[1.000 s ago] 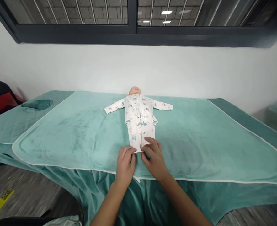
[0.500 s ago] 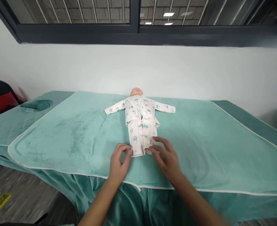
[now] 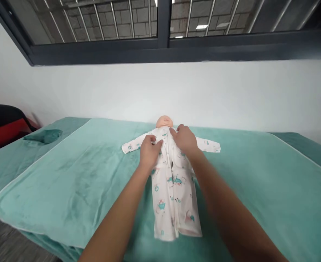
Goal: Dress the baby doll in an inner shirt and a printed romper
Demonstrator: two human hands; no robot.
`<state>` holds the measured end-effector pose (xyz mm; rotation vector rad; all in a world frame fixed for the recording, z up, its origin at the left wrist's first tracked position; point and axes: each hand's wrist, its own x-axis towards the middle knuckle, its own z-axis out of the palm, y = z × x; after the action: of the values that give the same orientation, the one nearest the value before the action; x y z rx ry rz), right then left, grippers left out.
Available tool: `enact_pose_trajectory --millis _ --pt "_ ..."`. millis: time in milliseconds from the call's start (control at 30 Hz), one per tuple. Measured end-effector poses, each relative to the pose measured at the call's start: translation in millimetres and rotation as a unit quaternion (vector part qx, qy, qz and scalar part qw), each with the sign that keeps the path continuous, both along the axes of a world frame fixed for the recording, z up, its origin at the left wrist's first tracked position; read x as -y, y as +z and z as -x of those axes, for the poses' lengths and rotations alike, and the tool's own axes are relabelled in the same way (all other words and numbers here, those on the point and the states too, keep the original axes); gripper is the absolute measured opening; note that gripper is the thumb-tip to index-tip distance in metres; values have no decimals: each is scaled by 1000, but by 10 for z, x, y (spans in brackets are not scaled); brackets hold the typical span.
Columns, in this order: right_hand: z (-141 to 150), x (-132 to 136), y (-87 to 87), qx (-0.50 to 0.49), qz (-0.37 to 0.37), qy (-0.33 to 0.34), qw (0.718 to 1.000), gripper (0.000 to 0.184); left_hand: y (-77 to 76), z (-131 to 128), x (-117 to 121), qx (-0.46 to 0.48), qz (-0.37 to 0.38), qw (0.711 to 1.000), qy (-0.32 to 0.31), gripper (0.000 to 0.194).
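Observation:
A baby doll (image 3: 164, 121) lies on its back, its head toward the wall. It wears a white printed jacket (image 3: 164, 135) with the sleeves spread out to both sides. White printed trousers (image 3: 163, 200) cover its legs. My left hand (image 3: 149, 153) is over the jacket's left chest, its thumb and curved fingers apart. Close to the collar on the other side, my right hand (image 3: 186, 140) has thumb and forefinger spread at the jacket's edge. Whether either hand pinches cloth is hard to see. The jacket's front has a gap near the waist.
A light green plush blanket (image 3: 67, 182) with pale edging covers the bed beneath the doll. Behind it rises a white wall (image 3: 108, 91) with a dark-framed window (image 3: 95, 54). A red and black chair (image 3: 7, 131) stands at the far left.
Both hands have moved up from the trouser legs to the jacket's chest and collar. The doll and blanket appear larger and lower in the picture as the camera shifted.

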<state>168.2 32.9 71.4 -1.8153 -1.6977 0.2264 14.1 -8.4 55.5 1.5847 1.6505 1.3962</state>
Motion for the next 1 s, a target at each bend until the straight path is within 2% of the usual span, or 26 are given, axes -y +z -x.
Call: enact_pose_trajectory --millis 133,267,300,333,400,467,567,667,867,1000 --pt "2 -349 -90 29 73 13 997 41 90 -150 -160 3 9 999 -38 27" --pt "-171 -514 -189 -23 61 65 996 26 246 -189 -194 89 56 981 -162 25" --pt "-205 -538 -200 -57 49 76 994 25 281 -162 -235 118 56 977 -167 23" --pt "-226 -555 -206 -99 33 81 991 24 307 -123 -295 143 44 978 -147 22" --pt "-228 -577 -211 -194 3 77 978 24 321 -33 -464 162 12 985 -55 20" --pt "-195 -592 -221 -273 -15 72 959 24 296 23 -660 136 13 990 16 17" --pt "-143 -618 -253 -336 -37 71 938 22 236 -20 -898 20 54 998 -6 15" --pt "-124 -641 -283 -361 -53 78 928 25 193 -141 -1014 -83 55 994 -43 20" --pt "-97 -617 -269 -351 -30 81 932 22 113 -195 -1088 -90 56 993 -61 15" --pt "-95 -589 -235 -338 -32 63 939 20 120 -191 -1093 -73 31 995 -62 16"
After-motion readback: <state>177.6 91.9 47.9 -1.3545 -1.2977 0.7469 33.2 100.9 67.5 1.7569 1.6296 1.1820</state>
